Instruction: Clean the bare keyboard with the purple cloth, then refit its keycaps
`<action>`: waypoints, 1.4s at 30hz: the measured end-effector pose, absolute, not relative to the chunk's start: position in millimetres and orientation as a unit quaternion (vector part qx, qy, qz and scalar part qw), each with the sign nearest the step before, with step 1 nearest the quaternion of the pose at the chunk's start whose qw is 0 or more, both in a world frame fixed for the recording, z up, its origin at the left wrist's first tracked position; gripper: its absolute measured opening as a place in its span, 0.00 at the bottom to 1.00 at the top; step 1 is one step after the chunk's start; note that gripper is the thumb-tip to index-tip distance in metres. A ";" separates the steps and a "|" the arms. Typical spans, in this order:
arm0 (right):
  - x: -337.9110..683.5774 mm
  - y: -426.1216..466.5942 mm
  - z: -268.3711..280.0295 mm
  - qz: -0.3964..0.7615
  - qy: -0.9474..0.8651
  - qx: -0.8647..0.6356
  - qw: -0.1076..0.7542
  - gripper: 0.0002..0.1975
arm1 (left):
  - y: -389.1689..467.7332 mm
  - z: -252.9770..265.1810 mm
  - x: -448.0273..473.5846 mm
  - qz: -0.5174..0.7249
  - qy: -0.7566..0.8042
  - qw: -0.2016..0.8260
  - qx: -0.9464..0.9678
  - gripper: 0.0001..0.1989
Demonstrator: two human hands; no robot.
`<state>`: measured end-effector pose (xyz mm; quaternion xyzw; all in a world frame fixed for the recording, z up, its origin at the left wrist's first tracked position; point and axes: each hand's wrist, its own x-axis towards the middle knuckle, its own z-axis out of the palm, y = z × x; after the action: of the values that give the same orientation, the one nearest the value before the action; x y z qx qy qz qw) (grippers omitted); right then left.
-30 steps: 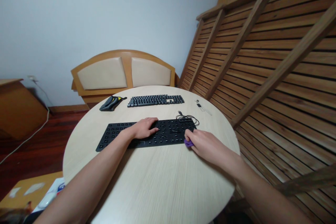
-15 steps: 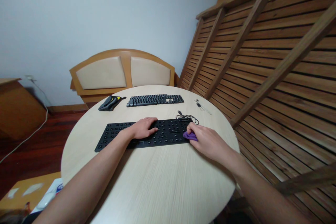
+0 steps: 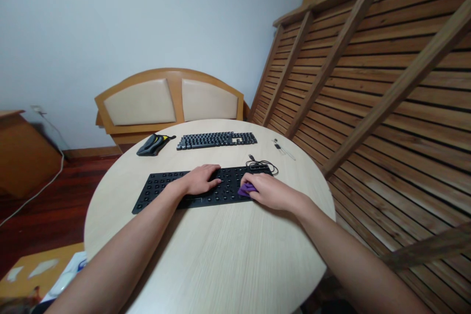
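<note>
A black keyboard base [image 3: 228,197] with its keycaps off lies across the round table, bare switches showing. My left hand [image 3: 200,180] rests flat on its middle, fingers stretched out and thumb apart. Bunched in the fingers of my right hand [image 3: 265,190] is a purple cloth [image 3: 246,189], which touches the right part of the base. The palm hides some of that side. Behind the base's right end lies its coiled black cable [image 3: 270,163] with a USB plug. Farther back, the removed keycaps [image 3: 215,140] are laid out in keyboard order.
A black, grey and yellow pouch-like item [image 3: 153,144] lies at the table's back left. Small tools, perhaps a keycap puller [image 3: 276,146], lie at the right. Beyond the round table [image 3: 221,255] stand a headboard [image 3: 143,103] and a leaning slatted wooden frame [image 3: 349,103].
My right hand has moved left along the keyboard base with the purple cloth, away from its right edge. My left hand stays in place.
</note>
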<state>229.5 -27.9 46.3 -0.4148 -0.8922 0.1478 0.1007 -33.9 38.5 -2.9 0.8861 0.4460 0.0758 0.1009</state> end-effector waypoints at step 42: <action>261.0 -0.3 30.2 0.166 -0.878 -0.395 0.214 0.16 | 37.8 -1.9 -35.0 0.075 0.445 0.103 0.886 0.30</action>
<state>261.0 -0.3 30.2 -0.3954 -0.8776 0.1661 0.2142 -35.0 37.8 -1.9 0.8863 0.4454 0.0749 0.1026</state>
